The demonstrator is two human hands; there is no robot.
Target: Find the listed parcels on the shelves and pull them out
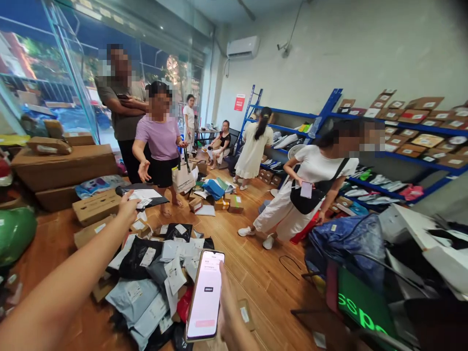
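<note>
My left hand (127, 209) is stretched far forward, gripping a dark mailer bag (155, 199) with a white label by its near edge. Across from it, a person in a purple top (159, 136) holds one open palm out just above the bag, apart from it. Low in the middle, my right hand (227, 304) is wrapped round a smartphone (206, 297), whose lit screen shows a mostly white page with a small dark box. Beneath both hands lies a floor pile of grey mailer bags (137, 302) and black mailer bags (141, 258) with labels.
Cardboard boxes (66, 168) are stacked at left. More parcels (219, 190) lie on the wooden floor (263, 273). A person in white (310, 170) stands right, before blue shelving (409, 155). A chair (360, 297) and blue bag (347, 243) occupy the lower right.
</note>
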